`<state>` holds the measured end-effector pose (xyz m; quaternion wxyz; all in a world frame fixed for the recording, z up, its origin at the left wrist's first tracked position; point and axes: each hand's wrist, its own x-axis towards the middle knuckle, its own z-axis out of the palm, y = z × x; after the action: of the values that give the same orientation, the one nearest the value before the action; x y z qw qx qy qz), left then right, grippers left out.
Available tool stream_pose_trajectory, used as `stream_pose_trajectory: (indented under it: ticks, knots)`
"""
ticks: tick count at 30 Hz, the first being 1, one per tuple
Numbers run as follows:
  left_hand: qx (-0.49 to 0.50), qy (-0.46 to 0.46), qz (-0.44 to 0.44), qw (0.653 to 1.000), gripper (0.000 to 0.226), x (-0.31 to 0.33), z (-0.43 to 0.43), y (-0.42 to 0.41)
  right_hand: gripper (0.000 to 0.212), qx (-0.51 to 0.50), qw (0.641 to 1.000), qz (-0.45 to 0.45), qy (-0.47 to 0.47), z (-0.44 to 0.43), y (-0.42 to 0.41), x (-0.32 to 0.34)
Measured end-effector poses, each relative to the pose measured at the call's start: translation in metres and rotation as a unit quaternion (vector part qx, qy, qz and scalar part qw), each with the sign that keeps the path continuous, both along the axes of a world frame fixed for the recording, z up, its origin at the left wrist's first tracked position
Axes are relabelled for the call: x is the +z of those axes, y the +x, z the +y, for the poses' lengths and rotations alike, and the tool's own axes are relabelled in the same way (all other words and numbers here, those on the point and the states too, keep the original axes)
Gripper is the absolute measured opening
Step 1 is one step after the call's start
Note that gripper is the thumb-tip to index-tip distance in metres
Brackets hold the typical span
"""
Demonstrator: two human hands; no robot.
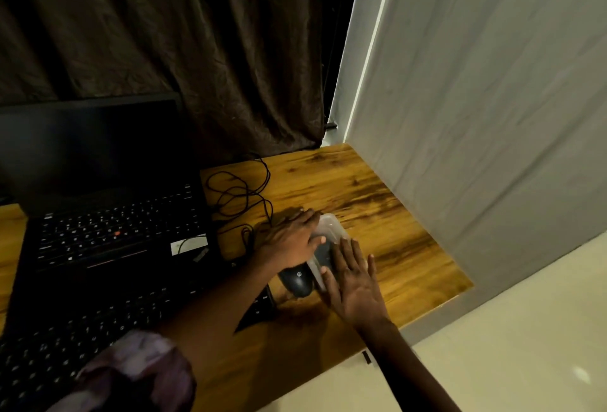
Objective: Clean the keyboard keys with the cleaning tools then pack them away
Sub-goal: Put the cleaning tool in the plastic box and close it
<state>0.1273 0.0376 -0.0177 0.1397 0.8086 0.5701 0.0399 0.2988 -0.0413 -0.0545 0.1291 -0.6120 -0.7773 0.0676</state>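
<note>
While both hands press flat on a translucent plastic container [329, 227] near the right side of the wooden worktop [377, 201], its lid shows pale between them. Left hand [290, 239] lies across the far end, fingers [308, 218] spread and extended; right hand [353, 283] covers the near end, fingers straight — neither curls around anything. Dark contents show through the plastic. A black mouse [295, 281] sits just beside it, a keyboard [82, 332] and laptop [108, 214] to the left.
</note>
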Motion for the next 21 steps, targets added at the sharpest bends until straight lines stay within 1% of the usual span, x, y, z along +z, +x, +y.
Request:
stream_pose_trajectory:
  ticks: [2, 4, 5, 7, 9, 10, 11, 12, 13, 16, 19, 20, 21]
  knots:
    - [-0.013, -0.013, 0.032, 0.999, 0.059, -0.004, 0.003, 0.002, 0.074, -0.005, 1.0, -0.008, -0.007, 0.0, 0.0, -0.004]
    - [-0.035, 0.027, 0.058, 0.997, 0.055, -0.002, 0.004, 0.002, 0.077, 0.005, 1.0, -0.004, -0.016, 0.001, 0.002, -0.004]
    - [-0.045, 0.049, 0.061, 0.996, 0.052, 0.0, 0.005, 0.002, 0.077, 0.009, 0.999, 0.021, -0.029, 0.002, 0.003, -0.003]
    - [-0.036, 0.058, 0.027, 0.997, 0.044, 0.003, 0.009, 0.003, 0.07, 0.009, 0.993, 0.116, -0.028, 0.001, 0.007, -0.005]
    - [0.02, 0.03, -0.032, 0.999, 0.04, 0.005, 0.012, 0.002, 0.064, -0.04, 0.972, 0.231, 0.006, -0.006, 0.013, -0.006]
    - [0.051, 0.011, -0.055, 0.997, 0.04, 0.005, 0.014, 0.002, 0.057, -0.078, 0.953, 0.292, 0.015, -0.01, 0.016, -0.004]
    - [0.078, -0.011, -0.074, 0.994, 0.04, 0.005, 0.017, 0.002, 0.044, -0.12, 0.928, 0.352, 0.011, -0.016, 0.017, 0.0]
    - [0.099, -0.032, -0.088, 0.991, 0.039, 0.004, 0.02, 0.003, 0.032, -0.149, 0.902, 0.405, -0.009, -0.021, 0.016, 0.004]
    - [0.116, -0.049, -0.095, 0.988, 0.037, 0.003, 0.024, 0.003, 0.029, -0.168, 0.886, 0.43, -0.038, -0.025, 0.017, 0.004]
    - [0.156, -0.093, -0.107, 0.977, 0.034, -0.001, 0.034, 0.002, 0.024, -0.197, 0.862, 0.456, -0.1, -0.028, 0.022, -0.004]
    - [0.165, -0.14, -0.127, 0.968, 0.031, -0.003, 0.039, 0.003, 0.03, -0.226, 0.838, 0.48, -0.13, -0.026, 0.025, -0.005]
    - [0.166, -0.145, -0.14, 0.965, 0.03, -0.004, 0.04, 0.003, 0.029, -0.231, 0.833, 0.485, -0.132, -0.027, 0.025, -0.003]
    - [0.17, -0.147, -0.157, 0.962, 0.028, -0.004, 0.04, 0.002, 0.029, -0.225, 0.845, 0.47, -0.117, -0.028, 0.026, -0.003]
